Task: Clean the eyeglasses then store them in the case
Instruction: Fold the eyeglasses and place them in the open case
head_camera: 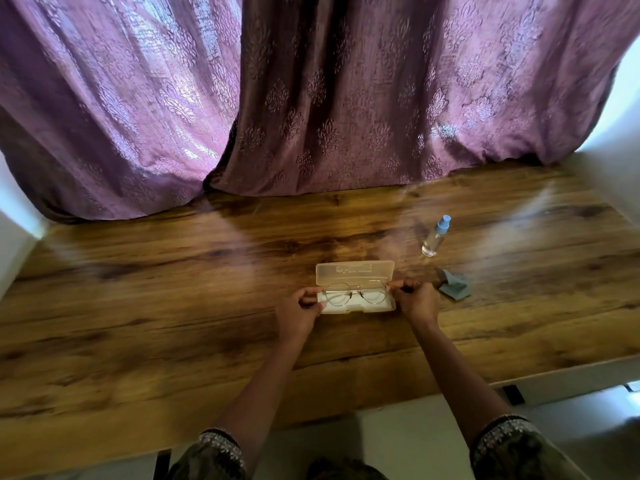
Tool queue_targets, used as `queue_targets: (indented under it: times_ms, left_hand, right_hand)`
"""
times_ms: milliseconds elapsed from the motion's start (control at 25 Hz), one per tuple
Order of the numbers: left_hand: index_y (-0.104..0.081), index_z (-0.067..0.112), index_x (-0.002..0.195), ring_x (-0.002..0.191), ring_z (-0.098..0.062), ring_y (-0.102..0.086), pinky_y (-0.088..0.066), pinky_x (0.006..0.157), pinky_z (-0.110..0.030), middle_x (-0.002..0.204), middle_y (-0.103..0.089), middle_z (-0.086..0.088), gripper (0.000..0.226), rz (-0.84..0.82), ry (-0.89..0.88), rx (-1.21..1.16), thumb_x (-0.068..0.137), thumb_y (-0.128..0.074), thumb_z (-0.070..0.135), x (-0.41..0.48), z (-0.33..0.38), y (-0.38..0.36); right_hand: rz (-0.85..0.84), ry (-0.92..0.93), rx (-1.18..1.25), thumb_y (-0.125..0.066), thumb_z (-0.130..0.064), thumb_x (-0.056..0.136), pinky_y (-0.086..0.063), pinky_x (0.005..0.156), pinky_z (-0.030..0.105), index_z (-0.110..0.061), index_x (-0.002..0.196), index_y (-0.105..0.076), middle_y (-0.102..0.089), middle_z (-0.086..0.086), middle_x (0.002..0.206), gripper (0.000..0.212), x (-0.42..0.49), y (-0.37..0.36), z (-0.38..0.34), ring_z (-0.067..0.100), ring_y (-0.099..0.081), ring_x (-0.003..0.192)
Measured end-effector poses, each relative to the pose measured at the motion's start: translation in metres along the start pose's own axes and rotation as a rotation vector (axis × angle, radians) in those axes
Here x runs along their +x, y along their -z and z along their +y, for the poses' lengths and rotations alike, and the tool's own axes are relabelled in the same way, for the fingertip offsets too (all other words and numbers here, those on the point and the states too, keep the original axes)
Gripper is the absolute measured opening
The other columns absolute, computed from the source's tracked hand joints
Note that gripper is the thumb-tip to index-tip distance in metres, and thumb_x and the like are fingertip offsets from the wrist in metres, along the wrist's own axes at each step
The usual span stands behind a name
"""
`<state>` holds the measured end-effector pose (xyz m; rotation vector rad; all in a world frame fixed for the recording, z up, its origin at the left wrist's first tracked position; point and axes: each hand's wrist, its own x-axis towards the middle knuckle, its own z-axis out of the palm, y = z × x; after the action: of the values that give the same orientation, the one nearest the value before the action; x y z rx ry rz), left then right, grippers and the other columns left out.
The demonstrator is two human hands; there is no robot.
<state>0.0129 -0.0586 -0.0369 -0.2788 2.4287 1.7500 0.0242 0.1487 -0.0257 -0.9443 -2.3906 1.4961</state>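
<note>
Standing right of the work: a small clear spray bottle with blue cap (435, 236), upright, and a crumpled grey-blue cleaning cloth (454, 287) just beside the right hand (417, 301). Thin wire-rimmed eyeglasses (356, 293) sit over the open translucent plastic case (355, 277), lid tilted back. Left hand (298, 315) and right hand pinch the frame's two ends, fingers curled. Wood-grain table (173, 306) lies bare to the left; purple patterned curtain (311, 98) drapes onto its far edge.

You get one wide-angle view, from your head. It faces forward and down over the tabletop (173, 306), close above your left hand (297, 315) and right hand (418, 301).
</note>
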Motion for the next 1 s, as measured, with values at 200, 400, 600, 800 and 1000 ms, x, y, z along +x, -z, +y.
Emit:
queue_targets:
  times_ms: [200,400,600,800,1000]
  left_hand:
    - [-0.068,0.014,0.104,0.076,-0.001,-0.059,-0.057,0.067,-0.019,0.096,-0.066,-0.004,0.032,-0.037,0.035,-0.052,0.075,-0.070,-0.001,0.005,-0.002,0.001]
    - [-0.068,0.014,0.101,0.080,-0.005,-0.060,-0.056,0.061,-0.014,0.091,-0.064,-0.001,0.030,-0.062,0.030,-0.084,0.075,-0.070,-0.002,0.005,-0.002,0.002]
    - [-0.065,0.013,0.094,0.077,-0.005,-0.058,-0.058,0.067,-0.025,0.086,-0.063,-0.003,0.027,-0.051,0.014,-0.071,0.074,-0.070,-0.004,0.002,-0.002,0.000]
    - [-0.065,0.013,0.092,0.076,-0.005,-0.057,-0.058,0.076,-0.038,0.081,-0.061,0.002,0.027,-0.028,0.019,-0.048,0.073,-0.070,-0.004,0.002,-0.002,-0.001]
    - [-0.066,0.013,0.093,0.076,-0.005,-0.057,-0.058,0.076,-0.037,0.083,-0.061,0.001,0.027,-0.024,0.026,-0.048,0.072,-0.072,-0.004,0.004,-0.002,-0.002]
  right_hand:
    - [-0.095,-0.053,-0.031,-0.070,-0.005,0.078,-0.051,0.082,0.031,-0.008,0.087,-0.074,-0.073,0.007,0.093,0.011,0.009,0.003,0.002,0.012,-0.059,0.081]
    - [-0.186,-0.130,-0.008,-0.069,-0.003,0.078,-0.054,0.079,0.039,-0.004,0.093,-0.071,-0.070,0.014,0.092,0.015,0.018,0.000,0.005,0.020,-0.061,0.077]
    - [-0.105,-0.089,-0.019,-0.072,-0.009,0.076,-0.053,0.081,0.036,-0.010,0.091,-0.072,-0.072,0.012,0.096,0.015,0.015,-0.004,0.009,0.020,-0.062,0.085]
    - [-0.133,0.191,-0.106,-0.070,-0.007,0.078,-0.046,0.058,0.014,-0.013,0.092,-0.074,-0.071,0.001,0.086,0.016,0.004,0.009,0.015,0.009,-0.059,0.071]
    - [-0.319,0.260,-0.147,-0.073,-0.001,0.075,-0.042,0.053,0.002,-0.009,0.099,-0.072,-0.067,-0.002,0.079,0.025,0.005,0.026,0.016,0.004,-0.057,0.066]
